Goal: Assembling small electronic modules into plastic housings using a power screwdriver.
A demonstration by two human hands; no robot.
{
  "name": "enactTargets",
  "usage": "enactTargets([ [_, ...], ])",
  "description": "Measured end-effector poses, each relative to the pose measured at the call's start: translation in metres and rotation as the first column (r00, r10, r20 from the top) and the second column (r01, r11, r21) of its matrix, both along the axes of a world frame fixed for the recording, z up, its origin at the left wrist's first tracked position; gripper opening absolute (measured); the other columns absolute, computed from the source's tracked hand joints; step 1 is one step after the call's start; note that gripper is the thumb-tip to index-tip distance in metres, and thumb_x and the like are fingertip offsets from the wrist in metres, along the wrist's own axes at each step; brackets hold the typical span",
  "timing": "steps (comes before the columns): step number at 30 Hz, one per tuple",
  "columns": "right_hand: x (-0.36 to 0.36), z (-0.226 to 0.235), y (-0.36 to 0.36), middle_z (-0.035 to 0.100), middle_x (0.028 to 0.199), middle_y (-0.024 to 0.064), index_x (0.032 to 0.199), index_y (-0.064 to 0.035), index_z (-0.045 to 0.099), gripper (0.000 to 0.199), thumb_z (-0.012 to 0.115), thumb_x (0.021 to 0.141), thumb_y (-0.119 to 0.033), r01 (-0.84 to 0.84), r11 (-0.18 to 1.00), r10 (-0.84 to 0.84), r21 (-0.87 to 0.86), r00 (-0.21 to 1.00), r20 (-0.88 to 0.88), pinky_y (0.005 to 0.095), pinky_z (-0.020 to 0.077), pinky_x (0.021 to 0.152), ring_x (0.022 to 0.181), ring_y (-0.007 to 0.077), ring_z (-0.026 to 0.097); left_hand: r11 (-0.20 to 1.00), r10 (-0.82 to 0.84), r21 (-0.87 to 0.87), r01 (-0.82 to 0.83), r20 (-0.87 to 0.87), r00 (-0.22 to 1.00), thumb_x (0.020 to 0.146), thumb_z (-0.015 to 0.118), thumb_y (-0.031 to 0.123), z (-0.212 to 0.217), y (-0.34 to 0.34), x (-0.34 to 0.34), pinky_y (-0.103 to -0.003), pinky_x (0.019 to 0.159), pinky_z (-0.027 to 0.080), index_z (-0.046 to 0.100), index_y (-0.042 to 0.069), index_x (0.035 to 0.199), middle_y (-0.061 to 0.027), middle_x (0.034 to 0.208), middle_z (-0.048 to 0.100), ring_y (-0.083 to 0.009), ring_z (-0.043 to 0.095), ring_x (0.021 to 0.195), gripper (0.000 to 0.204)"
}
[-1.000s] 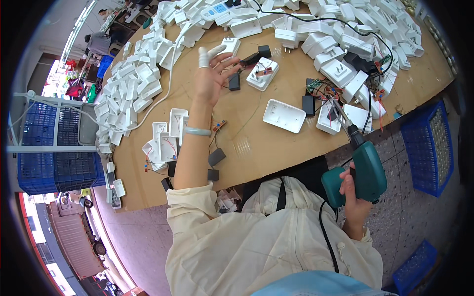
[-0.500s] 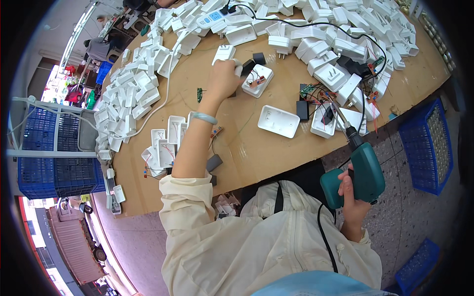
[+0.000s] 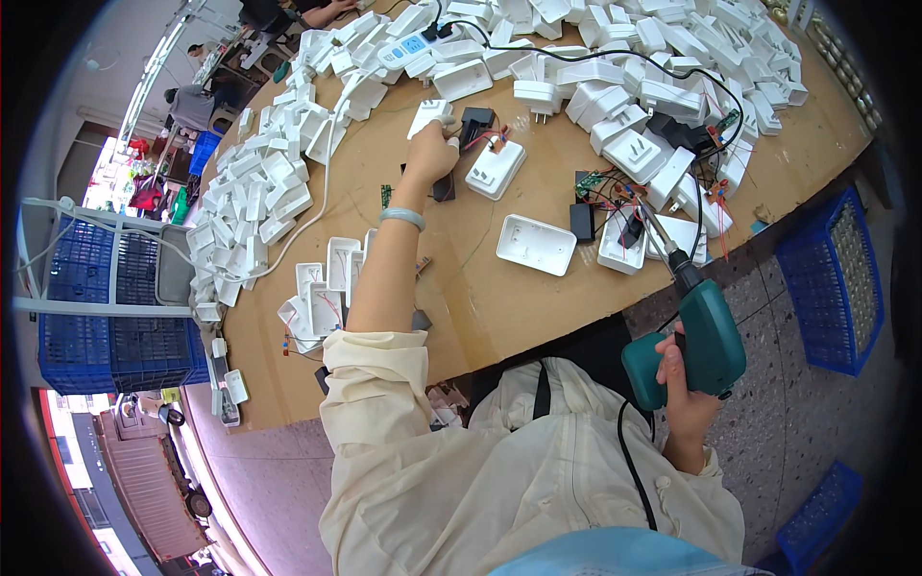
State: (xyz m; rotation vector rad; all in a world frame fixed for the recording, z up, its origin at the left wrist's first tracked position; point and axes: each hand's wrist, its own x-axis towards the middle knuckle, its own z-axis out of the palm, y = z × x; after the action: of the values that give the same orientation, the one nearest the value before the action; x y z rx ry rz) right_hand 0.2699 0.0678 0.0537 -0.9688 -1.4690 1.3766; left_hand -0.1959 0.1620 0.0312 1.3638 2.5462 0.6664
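My left hand (image 3: 432, 156) reaches over the cardboard-covered table, its fingers closed at the near end of a white plug housing (image 3: 428, 119). Beside the fingers, a black block (image 3: 476, 123) with wires lies near another white plug housing (image 3: 494, 173), which has a small reddish part at its far end. In my right hand (image 3: 684, 394) is a green soldering gun (image 3: 713, 336), its metal tip angled up and left. That tip is beside wired circuit boards and an open white case (image 3: 622, 240). An empty white case (image 3: 536, 245) lies between my hands.
White housings (image 3: 653, 38) are heaped along the far side and the left (image 3: 259, 206). A white power strip (image 3: 408, 48) with cords sits among them. Open cases with wires (image 3: 325, 293) lie left of my forearm. Blue crates (image 3: 831, 278) stand right of the table.
My left hand has shifted slightly left onto the white housing. The black block beside it now lies flat, apart from my fingers. My right hand and soldering gun stay nearly in place.
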Motion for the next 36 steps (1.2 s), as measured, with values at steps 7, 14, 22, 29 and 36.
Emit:
enactTargets([
  [7,0.003,-0.003,0.001,0.065,0.097,0.0097,0.128,0.0027,0.057,0.027,0.059,0.102,-0.003,0.019,1.0,-0.019,-0.004,1.0,0.019,0.0218,0.0427,0.057,0.063,0.0054,0.05,0.908,-0.41,-0.085,0.409,-0.373,0.832,0.078,0.06,-0.006,0.019,0.0,0.021,-0.05,0.107,0.044,0.069,0.002,0.117,-0.0154,0.135,0.061,-0.0366,0.052,0.127,0.041],
  [14,0.002,0.001,0.001,0.065,0.096,0.009,0.128,0.0027,0.057,0.027,0.06,0.102,-0.004,0.018,1.0,-0.018,0.0,1.0,0.017,0.0214,0.0423,0.058,0.064,0.0054,0.051,0.836,-0.548,-0.195,0.513,-0.258,0.796,0.069,0.063,-0.014,0.003,0.011,-0.001,-0.045,0.106,0.046,0.062,0.006,0.13,-0.0164,0.137,0.055,-0.0392,0.052,0.122,0.064],
  [22,0.009,-0.002,0.001,0.065,0.094,0.009,0.129,0.0033,0.056,0.029,0.061,0.102,-0.005,0.033,0.999,-0.033,0.004,0.999,-0.006,0.0219,0.0422,0.058,0.062,0.0058,0.051,0.841,-0.292,0.298,0.452,-0.452,0.843,0.071,0.066,-0.011,0.072,-0.009,0.011,-0.044,0.096,0.049,0.062,0.002,0.124,-0.0188,0.124,0.053,-0.0414,0.054,0.112,0.055],
  [29,0.005,-0.003,0.006,0.065,0.095,0.0102,0.131,0.004,0.055,0.03,0.059,0.102,-0.003,0.026,1.0,-0.026,0.004,1.0,0.014,0.022,0.0422,0.058,0.063,0.0061,0.051,0.952,-0.286,0.007,0.306,-0.342,0.895,0.079,0.068,-0.005,0.093,-0.117,0.095,-0.046,0.09,0.047,0.062,0.001,0.117,-0.0243,0.119,0.049,-0.0425,0.053,0.105,0.04],
  [36,-0.006,0.001,0.006,0.065,0.099,0.0103,0.13,0.0031,0.055,0.029,0.058,0.102,-0.004,-0.05,0.999,0.05,-0.004,0.998,0.026,0.0216,0.0422,0.058,0.064,0.006,0.051,0.962,-0.21,-0.22,0.162,-0.214,0.954,0.078,0.078,0.004,0.041,-0.199,0.144,-0.048,0.098,0.045,0.058,-0.004,0.129,-0.0238,0.124,0.05,-0.0434,0.051,0.115,0.055],
])
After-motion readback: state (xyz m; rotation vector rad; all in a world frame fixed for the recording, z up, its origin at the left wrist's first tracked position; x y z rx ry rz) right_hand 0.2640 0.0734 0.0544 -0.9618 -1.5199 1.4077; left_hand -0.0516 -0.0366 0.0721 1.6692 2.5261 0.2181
